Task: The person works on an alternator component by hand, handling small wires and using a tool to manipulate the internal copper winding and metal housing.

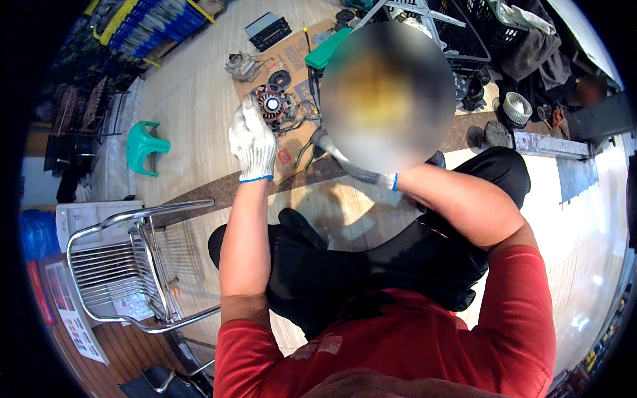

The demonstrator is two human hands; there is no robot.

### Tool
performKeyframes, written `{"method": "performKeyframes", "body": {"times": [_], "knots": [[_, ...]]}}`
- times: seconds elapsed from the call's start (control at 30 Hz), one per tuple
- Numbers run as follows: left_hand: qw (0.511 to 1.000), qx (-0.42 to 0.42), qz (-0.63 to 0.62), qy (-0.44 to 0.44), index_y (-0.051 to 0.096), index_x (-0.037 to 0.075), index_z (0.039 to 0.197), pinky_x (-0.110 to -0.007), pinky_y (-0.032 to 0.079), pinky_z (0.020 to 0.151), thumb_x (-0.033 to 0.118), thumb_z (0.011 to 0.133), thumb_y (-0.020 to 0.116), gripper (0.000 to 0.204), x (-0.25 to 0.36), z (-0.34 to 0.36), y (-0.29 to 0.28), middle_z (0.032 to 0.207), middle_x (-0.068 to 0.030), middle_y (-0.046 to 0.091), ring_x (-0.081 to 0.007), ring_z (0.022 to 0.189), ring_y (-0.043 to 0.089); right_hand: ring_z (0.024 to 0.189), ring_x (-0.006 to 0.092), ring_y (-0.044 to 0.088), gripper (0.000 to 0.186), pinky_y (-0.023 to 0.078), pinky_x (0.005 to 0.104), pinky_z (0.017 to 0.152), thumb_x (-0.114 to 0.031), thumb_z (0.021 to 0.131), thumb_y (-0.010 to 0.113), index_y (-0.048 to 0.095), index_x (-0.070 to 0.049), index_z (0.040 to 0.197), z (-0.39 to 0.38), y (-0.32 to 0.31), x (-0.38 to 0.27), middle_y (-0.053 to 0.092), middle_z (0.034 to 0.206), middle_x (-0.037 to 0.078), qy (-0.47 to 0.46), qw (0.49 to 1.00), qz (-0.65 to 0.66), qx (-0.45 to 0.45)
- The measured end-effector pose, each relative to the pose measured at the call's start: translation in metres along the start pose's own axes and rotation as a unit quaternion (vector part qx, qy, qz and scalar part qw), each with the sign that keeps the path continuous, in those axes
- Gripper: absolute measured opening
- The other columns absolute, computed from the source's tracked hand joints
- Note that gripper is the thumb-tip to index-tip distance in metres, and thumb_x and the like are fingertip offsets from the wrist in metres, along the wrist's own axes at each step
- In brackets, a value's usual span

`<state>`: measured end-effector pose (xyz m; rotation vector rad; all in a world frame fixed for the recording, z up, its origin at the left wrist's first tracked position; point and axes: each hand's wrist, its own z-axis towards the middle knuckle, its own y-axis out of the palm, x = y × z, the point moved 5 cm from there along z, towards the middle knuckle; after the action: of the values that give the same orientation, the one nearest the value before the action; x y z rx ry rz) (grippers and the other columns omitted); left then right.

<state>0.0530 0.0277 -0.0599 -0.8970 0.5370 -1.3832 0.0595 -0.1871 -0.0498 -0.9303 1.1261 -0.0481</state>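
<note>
Red shirt (pixel 411 345), part-hidden right hand (pixel 335 155)

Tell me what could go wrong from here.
First, the loose wires lie between the left hand and the right hand, so one could snag on a glove and get tugged.

Second, the slotted round part is right by the left hand's fingers; a slip might catch or scrape the glove.

Third, the black ring lies loose on the cardboard, so a bump could knock it aside.
</note>
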Motion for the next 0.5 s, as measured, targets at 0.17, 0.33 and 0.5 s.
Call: {"method": "performKeyframes", "body": {"times": [0.17,0.33,0.5], "knots": [[0.975,0.020,-0.086,-0.205,0.068,0.001,0.115,-0.047,0.050,0.085,0.050,0.102,0.035,0.060,-0.027,0.012,0.009,0.100,-0.0230,0.070,-0.0384,0.093,0.068,0.077,0.0309,0.064,0.026,0.050,0.0400,0.068,-0.023,0.097,0.051,0.067,-0.003,0.102,-0.047,0.016,-0.005,0.066,0.082,0.019,-0.136,0.989,0.055,-0.018],[0.972,-0.001,-0.124,-0.199,0.062,0.005,0.119,-0.047,0.049,0.086,0.049,0.104,0.030,0.056,-0.038,0.019,0.049,0.108,-0.0231,0.068,-0.0387,0.100,0.065,0.074,0.0230,0.063,0.026,0.049,0.0363,0.068,-0.024,0.099,0.054,0.068,-0.003,0.095,-0.154,-0.041,-0.002,0.066,0.083,0.013,-0.011,0.989,0.130,-0.070],[0.997,-0.012,0.062,-0.037,0.063,0.004,0.115,-0.045,0.054,0.082,0.030,0.093,0.052,0.036,-0.118,0.049,0.085,0.117,-0.0194,0.067,-0.0352,0.099,0.067,0.084,0.0245,0.067,0.017,0.055,0.0345,0.075,-0.022,0.094,0.061,0.070,-0.008,0.095,-0.299,-0.127,0.038,0.069,0.092,0.012,-0.075,0.938,-0.336,0.038]]}}
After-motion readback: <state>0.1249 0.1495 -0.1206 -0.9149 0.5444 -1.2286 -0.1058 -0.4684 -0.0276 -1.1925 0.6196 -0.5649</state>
